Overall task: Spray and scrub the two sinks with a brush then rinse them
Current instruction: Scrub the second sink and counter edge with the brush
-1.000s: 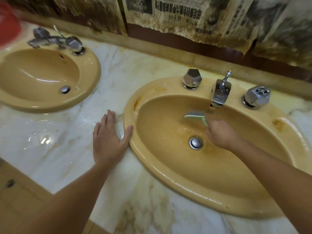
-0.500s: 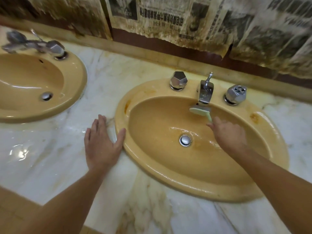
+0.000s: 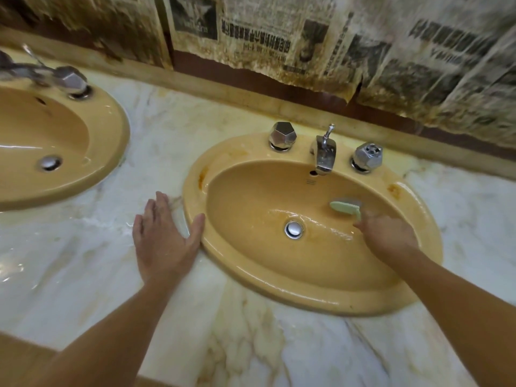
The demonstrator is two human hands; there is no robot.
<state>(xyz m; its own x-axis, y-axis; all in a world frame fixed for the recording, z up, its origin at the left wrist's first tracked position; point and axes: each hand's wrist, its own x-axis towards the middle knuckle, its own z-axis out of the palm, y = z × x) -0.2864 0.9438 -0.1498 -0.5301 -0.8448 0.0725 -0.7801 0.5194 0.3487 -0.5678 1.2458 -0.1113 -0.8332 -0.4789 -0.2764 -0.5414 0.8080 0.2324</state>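
The brush shows only its pale green head, blurred, low on the far right wall of the right sink, right of the drain; its handle is hidden in my right hand, whose fingers are curled around it. The head sticks out to the far left of my knuckles. My left hand lies flat, fingers spread, on the wet marble counter, thumb touching the sink's rim. The left sink is cut off by the frame edge, its tap smeared.
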